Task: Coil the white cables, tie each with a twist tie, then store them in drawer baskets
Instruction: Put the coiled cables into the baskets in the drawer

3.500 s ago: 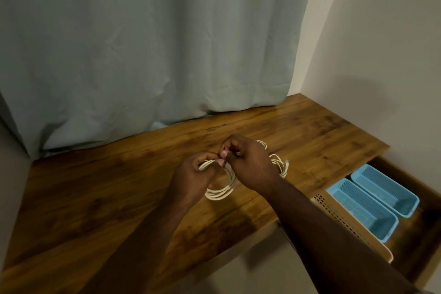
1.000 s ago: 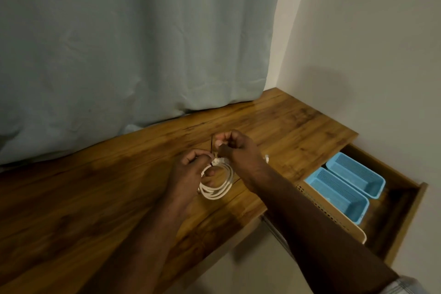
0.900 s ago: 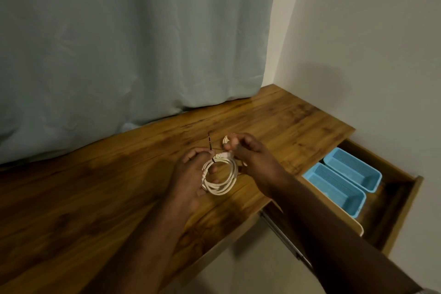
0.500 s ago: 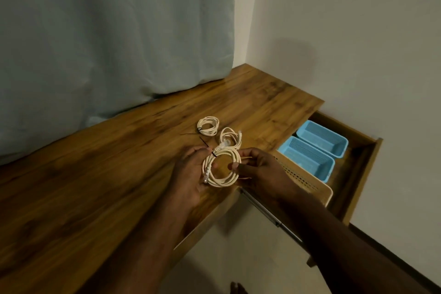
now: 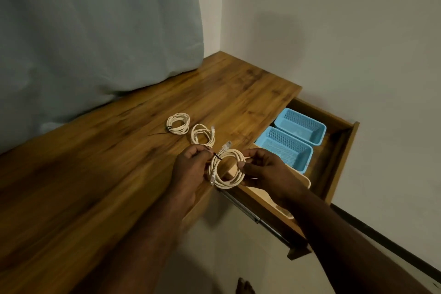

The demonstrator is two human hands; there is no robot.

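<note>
A coiled white cable (image 5: 228, 182) with a dark twist tie hangs over the front edge of the wooden desk (image 5: 100, 174). My left hand (image 5: 191, 169) pinches the coil at its tied left side. On the coil's right side, my right hand (image 5: 267, 172) grips the loops. Two more coiled white cables lie on the desk behind: one (image 5: 178, 123) farther back with a dark tie, one (image 5: 202, 137) nearer. To the right, the open drawer (image 5: 338, 150) holds two blue baskets (image 5: 285, 148) (image 5: 300, 125) and a beige basket (image 5: 303, 180), which my right hand partly hides.
A grey curtain (image 5: 95, 31) hangs behind the desk and a white wall (image 5: 334, 31) stands to the right. The drawer's metal rail (image 5: 253, 215) juts out below the desk edge. A bare foot (image 5: 244, 286) shows on the floor.
The view has swung right and the two other coils have come into sight. Both hands have brought the tied coil from over the desk to its front edge, beside the open drawer.
</note>
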